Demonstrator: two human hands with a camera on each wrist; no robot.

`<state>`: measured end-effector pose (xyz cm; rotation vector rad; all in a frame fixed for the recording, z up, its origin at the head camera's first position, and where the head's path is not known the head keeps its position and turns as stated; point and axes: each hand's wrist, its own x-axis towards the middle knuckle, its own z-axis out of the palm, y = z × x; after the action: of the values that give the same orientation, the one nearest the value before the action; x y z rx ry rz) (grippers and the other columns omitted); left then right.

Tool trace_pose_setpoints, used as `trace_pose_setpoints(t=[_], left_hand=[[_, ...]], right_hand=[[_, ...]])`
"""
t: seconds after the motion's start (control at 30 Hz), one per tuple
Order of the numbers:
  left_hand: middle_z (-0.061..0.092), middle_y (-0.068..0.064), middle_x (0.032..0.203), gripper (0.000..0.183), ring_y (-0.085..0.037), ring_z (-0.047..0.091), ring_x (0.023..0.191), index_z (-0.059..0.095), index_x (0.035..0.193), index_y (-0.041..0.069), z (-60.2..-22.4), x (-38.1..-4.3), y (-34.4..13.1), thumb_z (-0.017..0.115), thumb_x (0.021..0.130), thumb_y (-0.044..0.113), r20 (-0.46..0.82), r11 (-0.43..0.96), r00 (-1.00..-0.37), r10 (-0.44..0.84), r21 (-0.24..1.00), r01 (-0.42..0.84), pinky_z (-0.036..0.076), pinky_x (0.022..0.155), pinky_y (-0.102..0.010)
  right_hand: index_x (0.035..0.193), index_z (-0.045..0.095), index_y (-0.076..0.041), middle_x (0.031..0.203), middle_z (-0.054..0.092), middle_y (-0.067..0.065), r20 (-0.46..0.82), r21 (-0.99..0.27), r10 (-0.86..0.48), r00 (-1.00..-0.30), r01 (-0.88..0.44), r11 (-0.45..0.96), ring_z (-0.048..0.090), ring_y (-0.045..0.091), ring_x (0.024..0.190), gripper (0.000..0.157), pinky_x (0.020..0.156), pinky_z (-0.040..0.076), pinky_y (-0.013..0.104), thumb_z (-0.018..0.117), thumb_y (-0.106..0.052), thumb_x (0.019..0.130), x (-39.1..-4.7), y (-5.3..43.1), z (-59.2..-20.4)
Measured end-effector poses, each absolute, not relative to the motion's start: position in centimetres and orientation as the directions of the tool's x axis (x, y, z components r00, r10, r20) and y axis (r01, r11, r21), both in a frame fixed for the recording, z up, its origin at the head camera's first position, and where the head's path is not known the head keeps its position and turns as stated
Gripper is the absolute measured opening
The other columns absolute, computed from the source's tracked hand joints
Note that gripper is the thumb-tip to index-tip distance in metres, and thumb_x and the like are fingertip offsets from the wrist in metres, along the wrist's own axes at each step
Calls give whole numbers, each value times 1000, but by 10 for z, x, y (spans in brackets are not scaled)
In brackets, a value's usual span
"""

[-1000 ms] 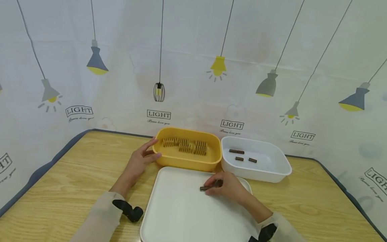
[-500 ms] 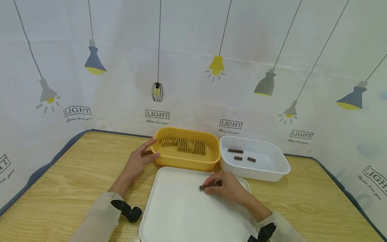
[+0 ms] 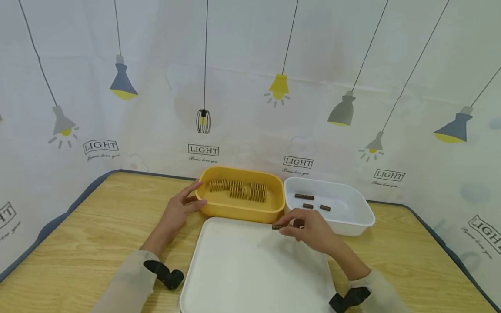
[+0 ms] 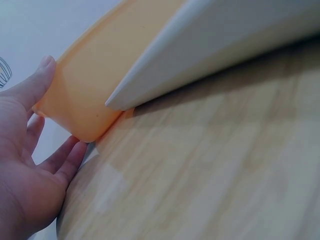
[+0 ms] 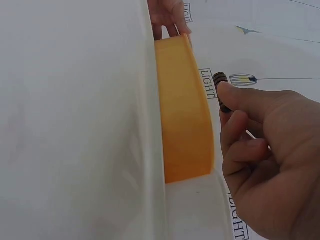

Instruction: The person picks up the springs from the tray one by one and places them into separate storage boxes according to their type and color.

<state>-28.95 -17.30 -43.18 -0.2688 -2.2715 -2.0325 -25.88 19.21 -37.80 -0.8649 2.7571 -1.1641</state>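
Observation:
My right hand (image 3: 313, 229) pinches a dark brown coil spring (image 3: 278, 227) between thumb and index finger, raised above the back edge of the white tray (image 3: 250, 269). The spring also shows at the fingertips in the right wrist view, its other fingers curled below. At the left end of the yellow bin (image 3: 238, 211), my left hand (image 3: 178, 213) rests with spread, fairly straight fingers touching the wall and rim. Several brass-coloured springs (image 3: 238, 192) lie in rows inside that bin. The white bin (image 3: 352, 208), right beside it, has several dark springs (image 3: 308, 206) on its floor.
Both bins stand side by side on the wooden table (image 3: 129, 204), against a white cloth backdrop (image 3: 242, 87) printed with lamps. The tray lies in front of the bins, close to the yellow one.
My right hand has lifted the dark spring from the middle of the tray and moved right and back toward the bins. My left hand stays at the yellow bin.

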Motion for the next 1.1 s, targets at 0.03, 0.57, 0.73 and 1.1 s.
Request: trace_pose_setpoints(t=[0.03,0.57,0.73,1.1], left_hand=[[24,10,155,68,-29,45,124,40,147,16,-432,-289,-173,71,88,29,175,108,-982,75,977,183,43,87,-17],[22,8,156,65,-29,45,125,40,147,17,-435,-288,-175,69,89,27,173,103,-982,76,978,180,42,88,-16],[23,10,156,66,-28,45,124,41,147,18,-433,-289,-174,70,89,29,168,121,-983,72,977,176,42,89,-19],[22,7,156,63,-31,42,126,40,147,15,-422,-284,-170,67,91,20,126,91,-989,74,987,132,34,103,-41]], right_hand=[[96,72,-19,90,66,-5,194,-665,-493,-848,-483,569,58,15,61,15,51,48,27,74,-28,84,-259,195,-375],[98,72,-16,91,68,-2,256,-650,-374,-891,-445,616,59,21,62,17,52,48,29,73,-28,86,-289,229,-355],[100,72,-16,89,69,-1,246,-647,-348,-905,-421,636,57,22,65,20,52,45,28,71,-31,87,-300,237,-356],[101,73,-13,89,70,-1,215,-638,-293,-932,-361,680,58,20,71,18,57,46,28,72,-24,87,-324,241,-370]])
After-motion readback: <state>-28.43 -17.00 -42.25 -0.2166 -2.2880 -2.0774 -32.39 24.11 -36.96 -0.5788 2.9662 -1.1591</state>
